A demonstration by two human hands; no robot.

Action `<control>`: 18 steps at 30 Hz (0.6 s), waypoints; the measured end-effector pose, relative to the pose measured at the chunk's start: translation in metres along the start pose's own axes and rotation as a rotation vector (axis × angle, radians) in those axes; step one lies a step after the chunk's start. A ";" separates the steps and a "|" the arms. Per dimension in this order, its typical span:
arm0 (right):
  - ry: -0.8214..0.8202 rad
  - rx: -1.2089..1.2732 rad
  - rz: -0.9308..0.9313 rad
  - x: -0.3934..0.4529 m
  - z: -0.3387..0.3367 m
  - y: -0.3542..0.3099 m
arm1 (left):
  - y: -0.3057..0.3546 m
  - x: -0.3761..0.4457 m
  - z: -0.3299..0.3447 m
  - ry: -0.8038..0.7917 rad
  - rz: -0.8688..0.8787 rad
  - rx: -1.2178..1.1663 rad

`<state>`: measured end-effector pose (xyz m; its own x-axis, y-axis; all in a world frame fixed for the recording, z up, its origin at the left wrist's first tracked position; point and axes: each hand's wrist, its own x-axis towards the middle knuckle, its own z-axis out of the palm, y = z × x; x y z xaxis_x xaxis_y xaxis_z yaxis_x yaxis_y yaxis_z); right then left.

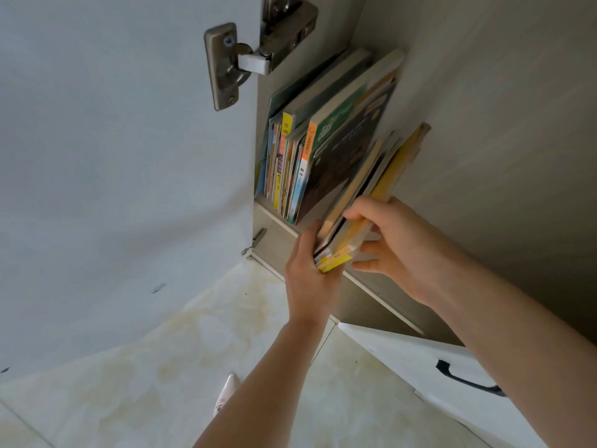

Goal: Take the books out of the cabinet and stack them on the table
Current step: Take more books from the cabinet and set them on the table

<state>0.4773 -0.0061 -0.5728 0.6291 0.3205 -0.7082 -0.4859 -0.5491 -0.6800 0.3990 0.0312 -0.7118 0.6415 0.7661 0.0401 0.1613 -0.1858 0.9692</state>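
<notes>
Evidently both hands are drawing a small bundle of thin books point(361, 202) off the cabinet shelf point(277, 221). The bundle tilts, its far end leaning up toward the right inner wall of the cabinet point(484, 124) and its near end already out past the shelf's front edge, which suggests it is being lifted clear, not slid along.

The left hand point(308, 270) sits under and against the bundle's near left corner; its fingers are hidden behind the spines, so I judge they cup the bottom, taking the weight. The right hand point(397, 240) comes in from the right, thumb lying over the top cover and fingers point(365, 265) curled beneath the yellow book, clamped so the loose volumes are squeezed together and cannot fan out. Gripped from both sides like this, the slim covers stay as one block.

Further left on the same shelf, the remaining row of books point(300, 156) stands nearly upright, leaning against the cabinet's left side, just beside the bundle but not touched by either hand. The open cabinet door point(113, 156) with its metal hinge point(226, 66) fills the left of the view. Below lie a tiled floor point(193, 350), a pale shoe tip point(226, 392), and a white drawer front with a dark handle point(468, 379) at near right. No counter is in view.
</notes>
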 end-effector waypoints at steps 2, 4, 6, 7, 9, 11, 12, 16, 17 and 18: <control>-0.044 -0.052 -0.005 -0.006 0.001 0.000 | -0.002 0.000 -0.004 0.022 -0.024 -0.015; -0.102 -0.054 -0.017 -0.013 0.006 0.000 | 0.000 -0.004 -0.011 0.058 -0.091 -0.039; -0.120 -0.026 -0.048 -0.019 0.011 0.001 | 0.004 -0.007 -0.020 0.107 -0.168 -0.089; -0.113 -0.014 -0.069 -0.019 0.012 0.003 | 0.006 -0.007 -0.026 0.119 -0.209 -0.118; -0.090 -0.015 -0.118 -0.015 0.010 0.009 | 0.011 -0.009 -0.040 0.101 -0.285 -0.169; -0.071 -0.086 -0.156 -0.010 0.002 0.018 | 0.017 -0.013 -0.055 0.061 -0.363 -0.219; -0.051 -0.131 -0.173 -0.008 -0.005 0.025 | 0.020 -0.016 -0.062 0.041 -0.401 -0.250; 0.212 -0.380 -0.258 -0.004 -0.041 0.050 | 0.038 -0.032 -0.086 -0.028 -0.528 -0.443; 0.254 -0.428 -0.243 -0.007 -0.048 0.052 | 0.043 -0.035 -0.093 -0.049 -0.552 -0.469; 0.251 -0.440 -0.212 -0.011 -0.053 0.051 | 0.046 -0.038 -0.098 -0.068 -0.577 -0.495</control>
<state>0.4774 -0.0786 -0.5894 0.8371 0.2952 -0.4605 -0.0664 -0.7808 -0.6212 0.3083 0.0539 -0.6448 0.6050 0.6156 -0.5049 0.1403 0.5418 0.8287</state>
